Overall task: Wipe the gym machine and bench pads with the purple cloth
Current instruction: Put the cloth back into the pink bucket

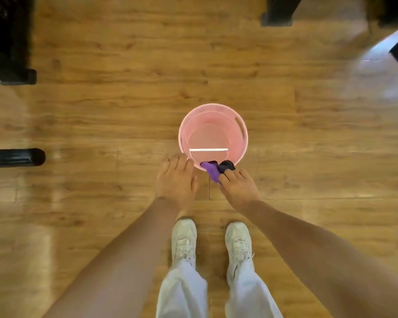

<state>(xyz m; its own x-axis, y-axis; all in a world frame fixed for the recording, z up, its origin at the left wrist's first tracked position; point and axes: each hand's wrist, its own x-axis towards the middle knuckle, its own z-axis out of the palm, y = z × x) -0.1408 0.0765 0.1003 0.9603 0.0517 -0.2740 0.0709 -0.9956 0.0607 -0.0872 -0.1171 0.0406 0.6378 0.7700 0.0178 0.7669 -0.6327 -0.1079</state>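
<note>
I see a pink bucket (213, 136) on the wood floor (124, 111), and I take it as my landmark. It holds water, with a bright white bar of reflected light near its near side. The cloth (211, 171) is draped over the bucket's near rim: purple part hanging outside toward the person, a darker bunched part at the rim just right of it, wet or shadowed, I cannot tell which. Right hand (238, 190) is just below the bucket's near-right rim, fingers curled onto the cloth and pinching its lower end. Left hand (176, 179) is at the bucket's near-left rim, fingers relaxed and fairly straight, tips at or touching the rim; contact I cannot confirm, it holds nothing. Both forearms are bare, reaching down from the bottom edge. Below the bucket stand two white shoes (238, 243) with pale trouser legs (182, 292) above them in frame. Left of the bucket, well apart, dark machine frame parts (14, 157) sit along the edge; more dark pieces lie beyond the bucket at the top. Far upper right of the bucket there is a bright glare patch on the floor.
</note>
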